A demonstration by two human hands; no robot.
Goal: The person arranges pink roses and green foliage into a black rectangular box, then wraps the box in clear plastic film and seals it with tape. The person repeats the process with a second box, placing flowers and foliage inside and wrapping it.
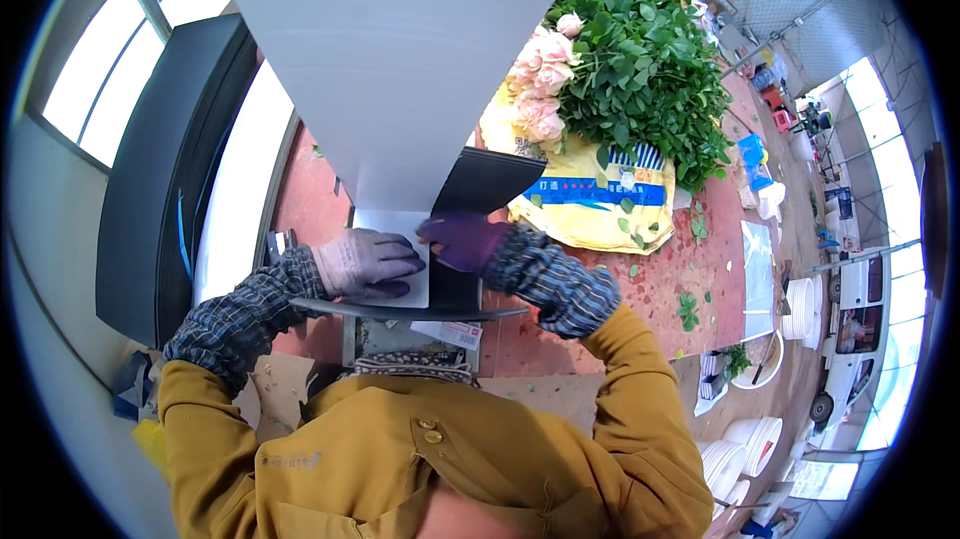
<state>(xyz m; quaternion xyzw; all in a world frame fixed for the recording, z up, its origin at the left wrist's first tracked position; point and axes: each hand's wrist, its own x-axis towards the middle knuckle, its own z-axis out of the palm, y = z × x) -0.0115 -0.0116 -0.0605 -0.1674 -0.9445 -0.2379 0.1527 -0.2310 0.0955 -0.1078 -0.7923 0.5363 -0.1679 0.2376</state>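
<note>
In front of me a large pale grey sheet (380, 59) rises and narrows down toward my hands. At its foot lies a white flat piece (395, 222). My left hand (372, 264), in a pale lilac glove, rests on this white piece with its fingers stretched out. Beside it, my right hand (462, 241) wears a darker purple glove. Its fingers are curled together at the white piece's right edge; what they hold, if anything, is hidden. Behind the right hand stands a black panel (490, 179). A dark curved edge (420, 313) runs just below both hands.
Pink roses (545, 74) with dense green leaves (640, 79) lie on a yellow printed bag (590, 214) on the red table (560, 324). A large black box-like object (165, 179) stands at left. White buckets (735, 449) and a white vehicle (850, 339) are farther right.
</note>
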